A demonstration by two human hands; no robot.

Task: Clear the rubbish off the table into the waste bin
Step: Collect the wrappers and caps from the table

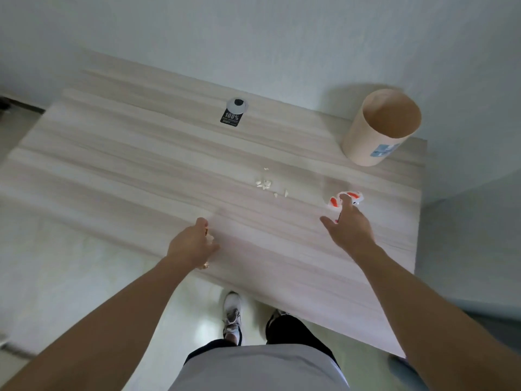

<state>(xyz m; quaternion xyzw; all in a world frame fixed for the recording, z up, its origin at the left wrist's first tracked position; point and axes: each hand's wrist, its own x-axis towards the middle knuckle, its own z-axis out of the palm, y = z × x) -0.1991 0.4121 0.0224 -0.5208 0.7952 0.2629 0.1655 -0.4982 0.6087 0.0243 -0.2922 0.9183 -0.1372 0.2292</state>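
Observation:
A tan cylindrical waste bin (377, 131) stands at the far right corner of the pale wooden table (141, 165). Small white scraps (265, 183) lie scattered in the middle. A white and orange wrapper (334, 201) lies on the right; my right hand (351, 224) reaches over it with spread fingers, the index fingertip on it. My left hand (191, 244) is curled at the table's near edge and grips small crumpled bits of rubbish, partly hidden by the fingers.
A black carton with a white round cap (233, 114) stands at the far middle of the table. A white wall runs behind the table. My feet (232, 314) are on the pale floor below the near edge.

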